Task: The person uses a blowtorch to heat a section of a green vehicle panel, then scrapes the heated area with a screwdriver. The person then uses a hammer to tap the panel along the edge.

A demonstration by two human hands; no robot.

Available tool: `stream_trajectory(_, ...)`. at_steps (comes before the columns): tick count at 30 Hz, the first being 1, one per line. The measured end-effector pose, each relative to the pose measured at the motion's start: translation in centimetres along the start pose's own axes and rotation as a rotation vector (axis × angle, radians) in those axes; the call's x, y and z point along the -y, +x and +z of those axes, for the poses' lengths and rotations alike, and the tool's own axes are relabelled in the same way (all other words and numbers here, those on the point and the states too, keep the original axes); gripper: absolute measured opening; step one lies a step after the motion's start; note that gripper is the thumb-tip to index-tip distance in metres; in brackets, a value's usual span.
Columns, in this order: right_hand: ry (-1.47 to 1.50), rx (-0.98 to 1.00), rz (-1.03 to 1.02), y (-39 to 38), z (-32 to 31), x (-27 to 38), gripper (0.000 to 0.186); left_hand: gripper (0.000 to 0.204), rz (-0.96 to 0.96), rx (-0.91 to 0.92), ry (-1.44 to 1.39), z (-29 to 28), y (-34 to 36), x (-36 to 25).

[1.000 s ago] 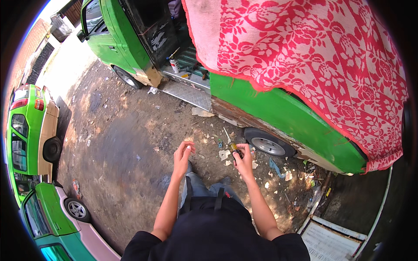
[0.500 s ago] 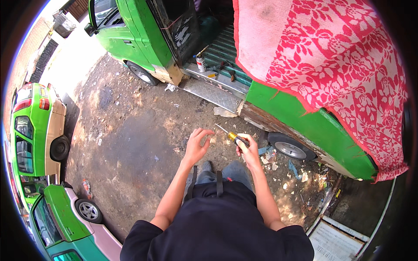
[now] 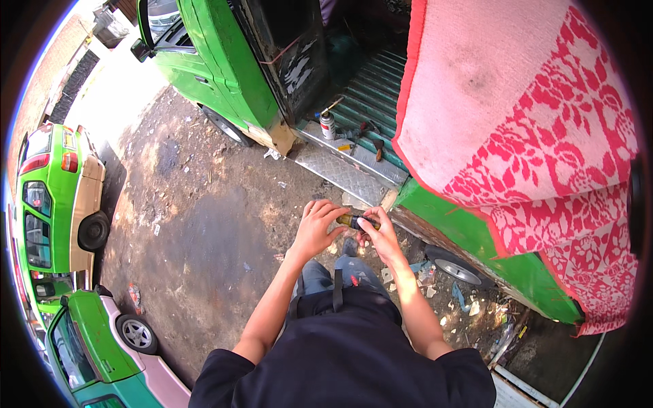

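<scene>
Two bare hands of mine meet on the near side of the metal step (image 3: 343,178) of a green vehicle (image 3: 235,75), with a screwdriver (image 3: 349,222) between them. My right hand (image 3: 382,239) grips its yellow-and-black handle, thumb laid along it. My left hand (image 3: 316,231) curls at the other end, thumb and fingers partly apart; the shaft is out of sight, so I cannot tell whether that hand is closed on it.

Just beyond the step, on the sill, a spray can (image 3: 328,127) stands upright near the step's left end, with a small yellow thing (image 3: 345,147) just beside it and a brown piece (image 3: 379,151) further along. Ribbed green flooring (image 3: 374,88) stretches away behind the step. To the step's right, a red-and-pink flowered cloth (image 3: 524,129) drapes over the green side panel (image 3: 445,219), and a wheel (image 3: 457,270) sits below. Well left of the step, another green vehicle (image 3: 54,197) is parked.
</scene>
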State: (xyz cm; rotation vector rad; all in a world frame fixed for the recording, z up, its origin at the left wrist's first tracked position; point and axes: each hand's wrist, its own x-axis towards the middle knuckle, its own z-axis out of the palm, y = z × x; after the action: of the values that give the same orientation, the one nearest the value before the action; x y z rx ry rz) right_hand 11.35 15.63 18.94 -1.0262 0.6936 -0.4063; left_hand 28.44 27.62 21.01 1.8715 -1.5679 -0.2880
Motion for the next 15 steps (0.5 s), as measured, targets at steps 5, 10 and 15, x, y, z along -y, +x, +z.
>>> stream_trajectory(5, -0.078, 0.037, 0.038, 5.8, 0.3, 1.7, 0.029, 0.039, -0.02, -0.02, 0.082, 0.3, 4.2, 3.0)
stream_trajectory(10, -0.028, 0.079, 0.194, 11.0, 0.9, 3.0, 0.023, 0.034, -0.116, 0.019, 0.032, -0.6, 7.3, 8.8)
stream_trajectory(15, 0.072, -0.132, 0.209, 18.8, -0.5, 0.3, 0.022, 0.033, -0.183, 0.026, -0.021, -1.4, 11.3, 16.5)
